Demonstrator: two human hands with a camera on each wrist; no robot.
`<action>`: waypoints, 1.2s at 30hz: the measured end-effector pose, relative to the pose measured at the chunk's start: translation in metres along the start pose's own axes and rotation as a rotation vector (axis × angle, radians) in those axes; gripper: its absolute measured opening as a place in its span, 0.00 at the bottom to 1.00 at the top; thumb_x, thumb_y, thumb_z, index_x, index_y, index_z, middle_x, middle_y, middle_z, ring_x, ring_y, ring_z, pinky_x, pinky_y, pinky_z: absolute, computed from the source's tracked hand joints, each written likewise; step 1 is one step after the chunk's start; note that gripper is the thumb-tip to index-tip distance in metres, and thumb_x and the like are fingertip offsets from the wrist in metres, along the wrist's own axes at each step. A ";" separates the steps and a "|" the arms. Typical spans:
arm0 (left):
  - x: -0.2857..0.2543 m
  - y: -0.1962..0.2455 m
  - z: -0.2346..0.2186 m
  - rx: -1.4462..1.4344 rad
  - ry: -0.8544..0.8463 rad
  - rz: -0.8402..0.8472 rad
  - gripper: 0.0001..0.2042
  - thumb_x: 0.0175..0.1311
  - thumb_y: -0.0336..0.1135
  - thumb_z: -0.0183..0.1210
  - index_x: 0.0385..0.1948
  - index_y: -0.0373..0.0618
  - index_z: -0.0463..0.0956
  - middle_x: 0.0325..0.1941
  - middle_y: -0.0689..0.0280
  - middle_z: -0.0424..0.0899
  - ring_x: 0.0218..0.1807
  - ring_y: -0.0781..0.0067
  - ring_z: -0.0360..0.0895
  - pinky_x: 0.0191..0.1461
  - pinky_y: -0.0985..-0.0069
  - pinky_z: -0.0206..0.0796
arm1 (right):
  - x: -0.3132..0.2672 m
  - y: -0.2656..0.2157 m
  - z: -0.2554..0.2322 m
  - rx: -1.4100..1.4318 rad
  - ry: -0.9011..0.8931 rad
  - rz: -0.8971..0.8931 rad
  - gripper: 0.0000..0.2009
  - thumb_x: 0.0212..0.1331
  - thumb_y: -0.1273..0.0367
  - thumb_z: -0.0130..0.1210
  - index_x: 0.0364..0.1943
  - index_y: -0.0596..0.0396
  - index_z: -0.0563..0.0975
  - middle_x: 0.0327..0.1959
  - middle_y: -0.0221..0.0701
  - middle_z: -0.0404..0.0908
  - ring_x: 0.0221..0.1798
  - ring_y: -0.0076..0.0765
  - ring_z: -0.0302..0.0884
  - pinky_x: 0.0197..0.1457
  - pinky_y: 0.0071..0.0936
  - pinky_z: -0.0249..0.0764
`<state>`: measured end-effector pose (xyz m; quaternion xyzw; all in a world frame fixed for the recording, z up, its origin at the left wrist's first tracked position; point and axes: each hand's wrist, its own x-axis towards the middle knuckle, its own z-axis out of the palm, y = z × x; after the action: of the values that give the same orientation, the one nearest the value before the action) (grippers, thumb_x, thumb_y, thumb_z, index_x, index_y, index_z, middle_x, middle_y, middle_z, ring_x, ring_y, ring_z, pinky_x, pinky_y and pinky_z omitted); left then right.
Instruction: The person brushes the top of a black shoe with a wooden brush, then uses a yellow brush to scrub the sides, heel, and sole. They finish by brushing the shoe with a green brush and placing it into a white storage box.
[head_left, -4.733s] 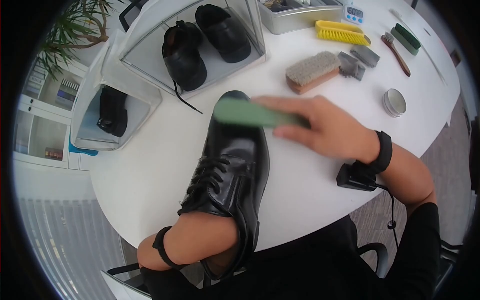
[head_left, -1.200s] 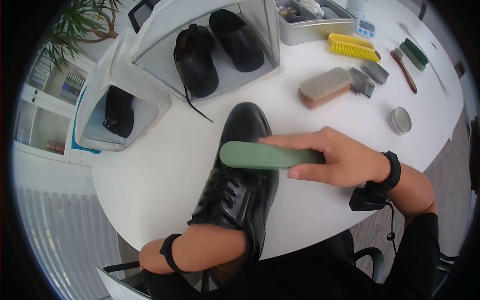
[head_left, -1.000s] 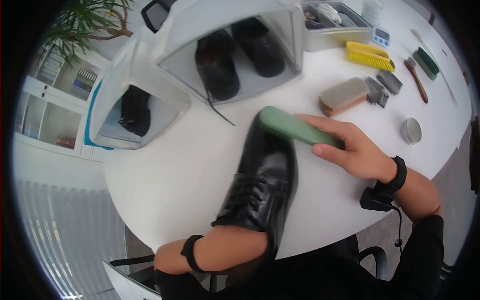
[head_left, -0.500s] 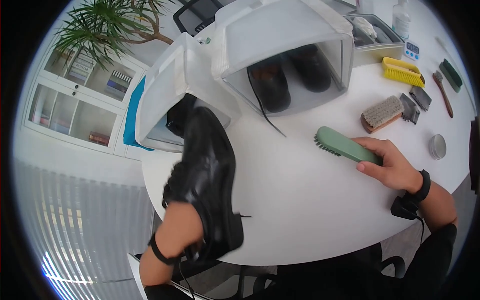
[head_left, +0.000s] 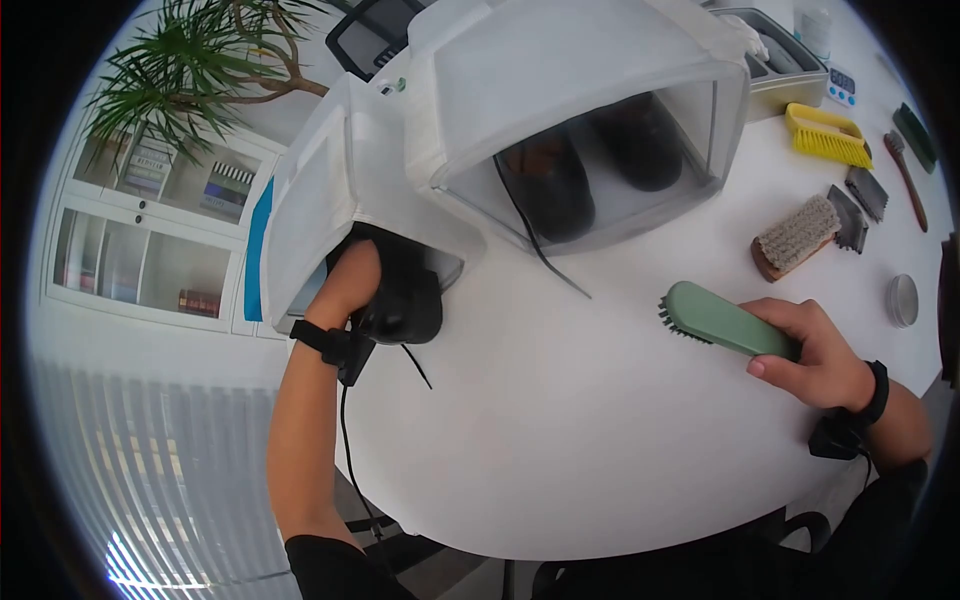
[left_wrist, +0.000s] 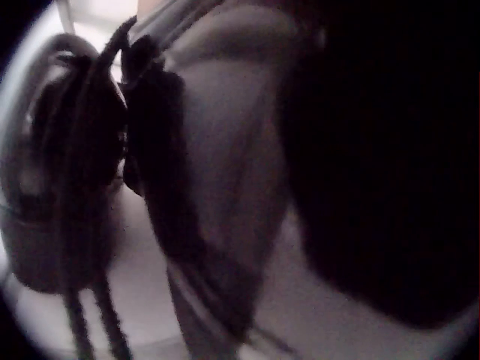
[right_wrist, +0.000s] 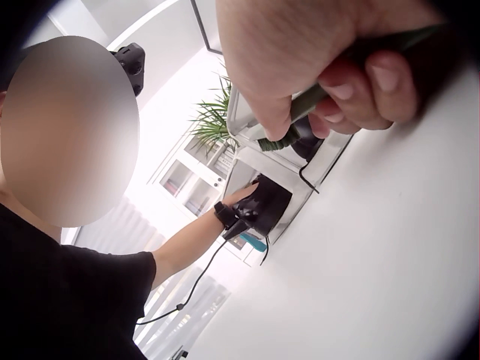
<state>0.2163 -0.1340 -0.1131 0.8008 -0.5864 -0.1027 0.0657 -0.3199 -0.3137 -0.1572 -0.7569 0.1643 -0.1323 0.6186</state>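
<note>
My left hand (head_left: 362, 270) reaches into the mouth of the smaller white box (head_left: 310, 185), at a black shoe (head_left: 415, 312) whose heel faces out; its fingers are hidden. The right wrist view also shows this hand at the dark shoe (right_wrist: 264, 206). In the left wrist view black shoe parts (left_wrist: 64, 142) and laces are dim and close. On the right, my right hand (head_left: 815, 355) grips a green brush (head_left: 725, 318) above the white table (head_left: 540, 440), its dark bristles angled down and left.
A larger box (head_left: 570, 90) holds two black shoes, a lace trailing out. To the right lie a wooden brush (head_left: 798, 238), a yellow brush (head_left: 830, 135), metal-coloured pieces, a round tin (head_left: 901, 300), a timer and a metal tray (head_left: 790, 90).
The shoe held with my left hand has moved from the table's front left into the smaller box. My right hand has drawn the green brush off the shoe and to the right. The head view has shifted.
</note>
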 end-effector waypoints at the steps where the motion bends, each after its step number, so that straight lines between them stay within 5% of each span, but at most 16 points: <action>1: 0.004 -0.007 0.003 -0.068 -0.045 0.007 0.12 0.68 0.29 0.53 0.43 0.32 0.82 0.44 0.46 0.87 0.47 0.42 0.82 0.53 0.60 0.73 | 0.000 -0.001 0.000 0.008 -0.002 0.004 0.21 0.62 0.69 0.65 0.56 0.66 0.77 0.38 0.38 0.82 0.36 0.28 0.77 0.42 0.26 0.73; 2: 0.004 0.000 0.001 -0.066 -0.052 0.001 0.12 0.68 0.29 0.53 0.43 0.32 0.82 0.44 0.46 0.87 0.47 0.42 0.82 0.53 0.60 0.73 | 0.000 -0.003 -0.001 0.010 -0.004 0.015 0.21 0.62 0.70 0.64 0.56 0.67 0.77 0.38 0.39 0.83 0.36 0.29 0.78 0.42 0.26 0.73; 4: 0.003 0.030 -0.013 0.089 -0.455 -0.178 0.15 0.71 0.25 0.52 0.56 0.31 0.77 0.54 0.57 0.86 0.54 0.69 0.80 0.62 0.71 0.69 | 0.002 -0.004 0.000 0.021 -0.014 0.028 0.20 0.61 0.70 0.64 0.56 0.67 0.77 0.38 0.39 0.83 0.35 0.29 0.79 0.42 0.26 0.74; 7: -0.029 0.039 -0.033 -0.194 -0.406 -0.077 0.15 0.71 0.21 0.49 0.56 0.31 0.77 0.53 0.58 0.86 0.55 0.72 0.78 0.62 0.73 0.68 | 0.001 -0.002 -0.001 0.021 -0.004 0.020 0.21 0.61 0.69 0.64 0.55 0.67 0.78 0.38 0.40 0.84 0.35 0.31 0.80 0.42 0.25 0.74; 8: -0.038 0.077 -0.050 -0.281 -0.412 -0.121 0.13 0.69 0.24 0.50 0.52 0.30 0.76 0.52 0.48 0.82 0.52 0.57 0.79 0.60 0.69 0.68 | 0.001 -0.002 -0.001 0.019 -0.008 0.019 0.21 0.61 0.69 0.64 0.55 0.68 0.78 0.38 0.40 0.84 0.35 0.31 0.80 0.42 0.25 0.74; 11: -0.082 0.097 -0.053 -0.368 -0.201 -0.116 0.16 0.70 0.24 0.50 0.57 0.32 0.75 0.58 0.48 0.82 0.58 0.57 0.79 0.71 0.67 0.63 | 0.001 0.004 0.002 0.022 -0.004 0.004 0.21 0.60 0.68 0.64 0.54 0.68 0.78 0.38 0.40 0.84 0.34 0.31 0.80 0.42 0.26 0.75; 12: -0.093 0.089 -0.054 -0.237 -0.213 -0.063 0.19 0.67 0.24 0.55 0.60 0.34 0.75 0.60 0.50 0.82 0.61 0.53 0.79 0.80 0.60 0.53 | 0.001 0.005 0.002 0.016 0.008 -0.007 0.21 0.60 0.68 0.64 0.54 0.68 0.78 0.38 0.40 0.84 0.34 0.31 0.80 0.42 0.26 0.75; 15: -0.107 0.123 -0.040 -0.043 -0.025 0.006 0.17 0.63 0.24 0.60 0.55 0.33 0.77 0.53 0.48 0.85 0.57 0.47 0.81 0.81 0.53 0.50 | 0.001 -0.001 0.001 -0.012 -0.028 0.027 0.20 0.60 0.67 0.64 0.53 0.68 0.78 0.37 0.39 0.84 0.33 0.31 0.80 0.41 0.26 0.75; 19: -0.097 0.128 -0.027 -0.079 0.183 -0.077 0.20 0.57 0.26 0.68 0.51 0.34 0.76 0.47 0.48 0.84 0.53 0.40 0.79 0.68 0.56 0.66 | -0.002 -0.002 0.002 -0.041 0.003 -0.004 0.20 0.60 0.67 0.64 0.52 0.67 0.77 0.37 0.38 0.83 0.34 0.31 0.79 0.41 0.26 0.74; 20: -0.092 0.112 -0.019 -0.090 0.279 0.032 0.21 0.56 0.26 0.70 0.52 0.33 0.76 0.47 0.48 0.84 0.53 0.40 0.79 0.59 0.56 0.69 | -0.001 -0.004 0.002 -0.074 -0.008 -0.006 0.20 0.60 0.67 0.64 0.52 0.67 0.77 0.36 0.38 0.83 0.34 0.31 0.79 0.41 0.26 0.74; 23: -0.066 0.093 -0.002 0.053 0.392 0.102 0.20 0.60 0.24 0.67 0.54 0.34 0.74 0.54 0.49 0.81 0.55 0.48 0.79 0.66 0.65 0.67 | -0.001 -0.004 0.003 -0.113 -0.022 -0.024 0.19 0.61 0.68 0.64 0.52 0.67 0.77 0.36 0.37 0.82 0.34 0.31 0.78 0.42 0.26 0.73; 29: -0.043 0.058 -0.008 0.368 0.517 -0.031 0.26 0.65 0.34 0.64 0.63 0.33 0.70 0.65 0.41 0.75 0.67 0.38 0.71 0.70 0.55 0.64 | -0.005 -0.008 0.005 -0.105 -0.024 -0.038 0.18 0.62 0.68 0.64 0.52 0.66 0.78 0.34 0.40 0.81 0.33 0.32 0.78 0.41 0.27 0.74; 30: -0.043 0.032 -0.005 0.455 0.612 0.054 0.27 0.65 0.42 0.65 0.61 0.34 0.74 0.54 0.45 0.84 0.60 0.39 0.78 0.65 0.54 0.67 | -0.005 -0.009 0.004 -0.110 -0.041 -0.021 0.18 0.62 0.68 0.64 0.52 0.66 0.78 0.33 0.40 0.81 0.33 0.34 0.78 0.41 0.28 0.74; 31: -0.046 0.020 -0.002 0.460 0.618 0.055 0.27 0.65 0.42 0.65 0.61 0.34 0.74 0.54 0.45 0.84 0.60 0.39 0.78 0.65 0.54 0.67 | -0.005 -0.007 0.004 -0.112 -0.039 -0.029 0.18 0.62 0.68 0.64 0.52 0.66 0.78 0.33 0.40 0.81 0.33 0.34 0.78 0.41 0.28 0.74; 33: -0.054 0.018 -0.007 0.244 0.322 -0.277 0.27 0.59 0.40 0.70 0.58 0.34 0.76 0.52 0.47 0.85 0.59 0.42 0.79 0.65 0.54 0.67 | -0.005 -0.004 0.006 -0.145 0.007 -0.110 0.18 0.62 0.67 0.64 0.53 0.63 0.78 0.31 0.42 0.81 0.32 0.37 0.79 0.41 0.29 0.74; 36: -0.059 0.036 -0.017 0.438 0.272 -0.296 0.28 0.51 0.37 0.74 0.55 0.35 0.78 0.51 0.47 0.85 0.57 0.43 0.81 0.64 0.54 0.69 | -0.005 0.000 0.009 -0.195 0.045 -0.148 0.18 0.62 0.67 0.64 0.52 0.62 0.79 0.32 0.42 0.82 0.32 0.41 0.80 0.41 0.31 0.75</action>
<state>0.1696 -0.0892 -0.0838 0.8792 -0.4571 0.1260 -0.0466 -0.3212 -0.3034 -0.1587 -0.8204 0.1339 -0.1780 0.5266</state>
